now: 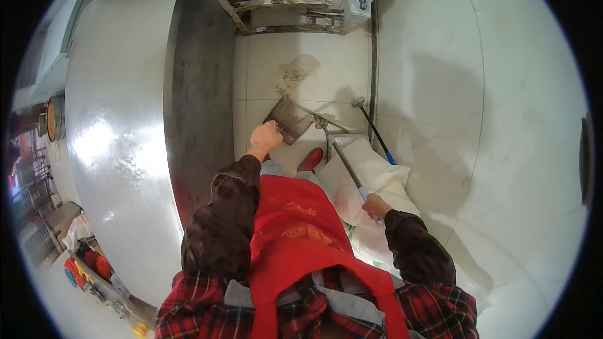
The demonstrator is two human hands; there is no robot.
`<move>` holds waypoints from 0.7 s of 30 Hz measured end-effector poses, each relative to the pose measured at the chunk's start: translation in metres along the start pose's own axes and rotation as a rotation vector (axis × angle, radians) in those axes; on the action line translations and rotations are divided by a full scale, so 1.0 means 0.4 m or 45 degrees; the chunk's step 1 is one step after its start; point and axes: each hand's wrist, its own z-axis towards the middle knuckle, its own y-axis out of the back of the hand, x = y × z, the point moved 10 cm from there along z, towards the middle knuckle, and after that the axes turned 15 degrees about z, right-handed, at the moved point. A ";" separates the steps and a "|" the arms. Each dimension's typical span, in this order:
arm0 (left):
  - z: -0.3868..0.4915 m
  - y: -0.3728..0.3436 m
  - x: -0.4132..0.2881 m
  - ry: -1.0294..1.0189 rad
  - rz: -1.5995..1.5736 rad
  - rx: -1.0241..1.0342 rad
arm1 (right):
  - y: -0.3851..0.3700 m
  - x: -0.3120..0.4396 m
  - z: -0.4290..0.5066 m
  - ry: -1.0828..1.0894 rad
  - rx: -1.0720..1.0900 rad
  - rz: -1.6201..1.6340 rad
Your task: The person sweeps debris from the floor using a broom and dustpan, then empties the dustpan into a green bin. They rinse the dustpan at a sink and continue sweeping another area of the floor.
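Note:
My left hand [266, 138] is closed on the thin handle of a worn brown dustpan [296, 120], which rests on the tiled floor in front of my feet. In my right hand [377, 206] is the pale grip of a grey broom or floor-scraper pole [347, 165]. The pole slants down to a dirty, narrow head [330, 122] at the floor, just right of the dustpan. Beyond the dustpan's far edge, a brown wet stain with debris [297, 71] spreads over the tiles.
A steel counter [118, 103] runs along the left, a tiled wall [433, 80] along the right. White plastic sacks [377, 169] stand by my right leg. A black-and-blue-handled tool [372, 127] leans there. Ahead is a grimy metal frame [287, 4]. Red shoes [310, 160] show below my apron.

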 end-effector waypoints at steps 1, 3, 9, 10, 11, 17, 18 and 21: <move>-0.002 0.001 0.012 0.002 -0.002 -0.030 | 0.005 -0.003 -0.012 -0.017 0.008 -0.039; -0.012 0.002 0.037 -0.017 -0.021 -0.074 | 0.025 -0.003 -0.035 -0.060 0.002 -0.106; -0.112 -0.049 0.142 0.078 -0.095 -0.040 | 0.128 0.054 -0.089 0.067 -0.170 -0.182; -0.127 -0.062 0.155 0.132 -0.134 -0.046 | 0.137 0.056 -0.082 0.047 -0.165 -0.083; -0.139 -0.077 0.170 0.203 -0.171 -0.040 | 0.156 0.081 -0.071 0.113 -0.216 -0.045; -0.128 -0.104 0.190 0.302 -0.310 -0.063 | 0.211 0.392 0.164 0.433 -0.266 -0.078; -0.127 -0.098 0.193 0.330 -0.309 -0.101 | 0.222 0.455 0.220 0.406 -0.299 -0.087; -0.135 -0.113 0.171 0.330 -0.399 -0.052 | 0.228 0.536 0.337 0.148 -0.365 -0.232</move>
